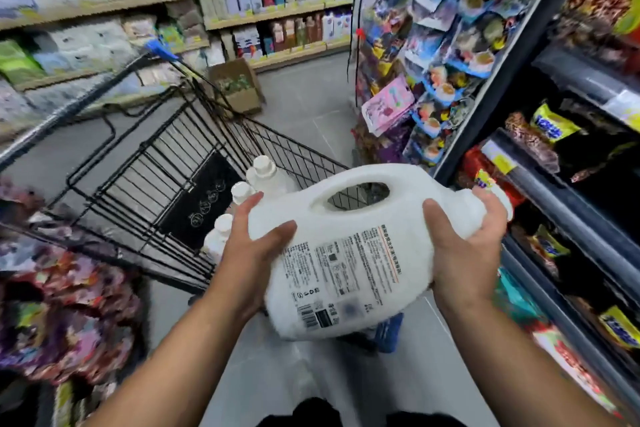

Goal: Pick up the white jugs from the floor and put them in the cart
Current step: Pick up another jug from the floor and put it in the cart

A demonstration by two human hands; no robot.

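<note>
Both hands grasp one jug (349, 253) lying sideways just beside the cart (145, 184): left hand (252, 246) at its base, right hand (464, 246) at its neck, cart leftward.

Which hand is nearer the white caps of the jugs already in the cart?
Left. The left hand grips the base end of the held jug, right beside the white caps in the cart. The right hand holds the neck end, farther away.

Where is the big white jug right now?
The big white jug lies sideways in mid-air, centre of the head view, held between the left hand and right hand, just right of the cart.
</note>
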